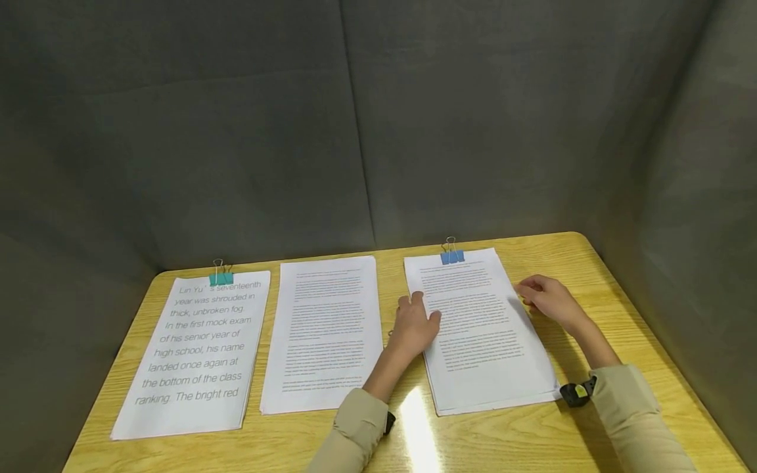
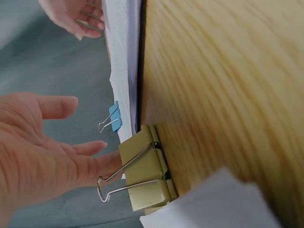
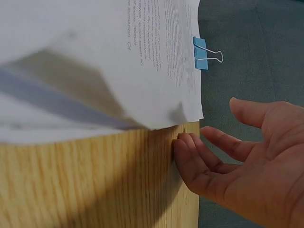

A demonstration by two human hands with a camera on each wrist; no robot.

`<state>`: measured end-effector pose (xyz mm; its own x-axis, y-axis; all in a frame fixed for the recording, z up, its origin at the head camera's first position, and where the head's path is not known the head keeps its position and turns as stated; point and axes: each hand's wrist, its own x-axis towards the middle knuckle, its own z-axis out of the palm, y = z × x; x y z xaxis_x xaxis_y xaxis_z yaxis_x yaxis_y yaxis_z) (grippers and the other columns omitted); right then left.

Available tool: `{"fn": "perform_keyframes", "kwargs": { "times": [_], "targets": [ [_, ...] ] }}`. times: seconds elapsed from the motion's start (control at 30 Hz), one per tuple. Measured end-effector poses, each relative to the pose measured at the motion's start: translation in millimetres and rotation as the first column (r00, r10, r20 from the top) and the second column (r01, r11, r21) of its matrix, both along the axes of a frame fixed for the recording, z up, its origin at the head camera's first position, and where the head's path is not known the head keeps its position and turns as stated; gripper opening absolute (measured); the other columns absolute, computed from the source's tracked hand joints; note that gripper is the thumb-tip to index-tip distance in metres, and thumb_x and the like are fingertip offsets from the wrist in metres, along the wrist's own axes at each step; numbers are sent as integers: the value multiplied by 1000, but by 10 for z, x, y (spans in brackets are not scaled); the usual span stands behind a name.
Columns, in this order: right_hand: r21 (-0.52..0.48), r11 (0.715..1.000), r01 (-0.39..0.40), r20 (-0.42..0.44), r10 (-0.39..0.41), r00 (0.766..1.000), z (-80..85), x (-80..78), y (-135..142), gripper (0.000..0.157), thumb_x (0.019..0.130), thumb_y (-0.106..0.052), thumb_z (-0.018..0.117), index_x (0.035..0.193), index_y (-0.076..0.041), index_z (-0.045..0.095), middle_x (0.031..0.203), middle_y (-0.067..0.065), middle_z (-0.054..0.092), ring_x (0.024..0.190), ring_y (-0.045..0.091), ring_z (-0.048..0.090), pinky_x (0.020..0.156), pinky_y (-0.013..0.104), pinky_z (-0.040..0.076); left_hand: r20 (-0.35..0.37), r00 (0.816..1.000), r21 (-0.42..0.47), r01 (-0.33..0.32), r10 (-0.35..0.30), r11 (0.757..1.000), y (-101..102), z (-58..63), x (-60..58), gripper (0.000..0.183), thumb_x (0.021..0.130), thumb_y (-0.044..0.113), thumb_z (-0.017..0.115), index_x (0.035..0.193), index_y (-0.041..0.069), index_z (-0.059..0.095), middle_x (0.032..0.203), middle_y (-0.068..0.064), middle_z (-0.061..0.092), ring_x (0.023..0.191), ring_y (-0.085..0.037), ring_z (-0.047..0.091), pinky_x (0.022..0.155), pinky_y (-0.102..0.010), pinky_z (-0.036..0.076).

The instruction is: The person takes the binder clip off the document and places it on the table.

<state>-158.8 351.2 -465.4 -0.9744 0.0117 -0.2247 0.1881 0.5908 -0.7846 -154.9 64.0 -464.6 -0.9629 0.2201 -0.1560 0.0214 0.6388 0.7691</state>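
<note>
The left hand (image 1: 414, 325) lies at the 9 o'clock edge of the right-hand stack (image 1: 473, 335), fingers loosely bent and thumb apart, clamped on nothing; whether a finger touches the gold clip (image 2: 142, 178) beside it, I cannot tell. The right hand (image 1: 550, 302), at 2 o'clock just off the paper, also grips nothing, its fingers slackly curled. That stack has its blue clip (image 1: 453, 257) near 12 o'clock, leaving the lower edges unpinned, so an uneven push from both sides could fan the sheets. At 4 o'clock, the black wrist device (image 1: 576, 393) sits close by a lifted corner and might snag or crease it. Further out towards 9 o'clock, the middle stack (image 1: 322, 328) shows no clip, so a brushing left sleeve (image 1: 361, 414) could skew it; beyond it lies the left-hand stack (image 1: 189, 348) under its teal clip (image 1: 221, 279).
</note>
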Motion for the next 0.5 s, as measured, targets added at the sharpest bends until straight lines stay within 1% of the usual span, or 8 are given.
{"fn": "perform_keyframes", "kwargs": {
  "times": [0.1,0.2,0.33,0.43,0.5],
  "targets": [
    [-18,1000,11,25,-11,1000,-7,1,3,51,110,-28,52,134,17,51,115,28,60,95,29,61,75,31,58,33,999,94,-27,24,995,-9,-26,-33,56,104,19,57,147,-14,42,141,-36,43,132,-49,48,104,-61,45],
    [-39,999,17,44,-16,999,-10,-2,-2,51,110,-28,52,135,16,50,120,30,59,102,31,61,78,32,59,65,996,189,-70,58,980,-15,-31,-59,55,104,18,56,146,-14,43,140,-37,43,133,-52,47,104,-65,44],
    [-49,999,18,48,-16,999,-26,1,8,50,109,-23,52,137,17,47,127,33,56,109,36,61,83,36,59,93,990,261,-130,109,957,-23,-20,-66,53,103,16,57,144,-14,45,139,-37,45,133,-51,48,107,-61,43],
    [-46,999,25,45,-23,999,-45,12,21,47,108,-17,54,137,19,46,126,35,56,104,35,62,80,36,59,115,982,293,-179,151,939,-31,-12,-61,51,101,14,59,143,-12,47,139,-35,50,133,-47,49,111,-56,42],
    [-37,999,21,42,-19,999,-61,18,26,46,106,-12,56,136,20,46,123,35,57,99,34,62,76,36,57,148,974,330,-211,170,920,-35,-4,-56,50,101,13,59,143,-11,48,140,-34,51,133,-45,50,111,-55,42]
  ]
}}
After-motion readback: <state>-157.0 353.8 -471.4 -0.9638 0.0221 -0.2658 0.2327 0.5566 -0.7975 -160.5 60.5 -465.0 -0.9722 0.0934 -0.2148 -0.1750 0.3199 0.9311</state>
